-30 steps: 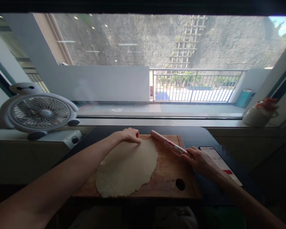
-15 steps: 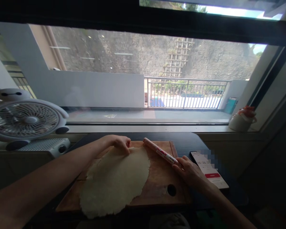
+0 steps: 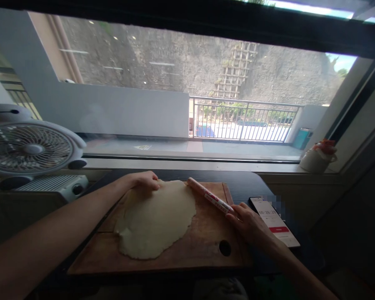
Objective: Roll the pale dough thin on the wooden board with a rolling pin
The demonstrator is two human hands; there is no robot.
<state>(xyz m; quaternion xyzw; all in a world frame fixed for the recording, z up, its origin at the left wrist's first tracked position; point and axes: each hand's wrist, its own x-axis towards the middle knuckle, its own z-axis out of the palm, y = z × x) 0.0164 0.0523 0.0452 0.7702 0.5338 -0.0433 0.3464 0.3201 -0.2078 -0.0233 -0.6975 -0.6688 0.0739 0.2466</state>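
Observation:
A thin, flat sheet of dough [image 3: 159,221] with ragged edges lies on a wooden cutting board [image 3: 212,254]. My left hand [image 3: 146,181] pinches the dough's far left edge, fingers closed on it. In my right hand [image 3: 245,218] is the near end of a rolling pin [image 3: 209,196], wrapped in printed plastic film. The pin slants over the board's right side, its far end close to the dough's far right edge. My right fingers are wrapped round it.
A phone [image 3: 273,221] showing a timer lies on the dark table [image 3: 243,183] right of the board. At the left a white fan [image 3: 34,148] stands on a grey box-like appliance [image 3: 56,187]. A white pot [image 3: 317,160] sits on the windowsill [image 3: 187,166].
My left hand has moved a little left and away from me, drawing the dough with it. The dough's near edge, earlier over the board's front edge, now lies on the board.

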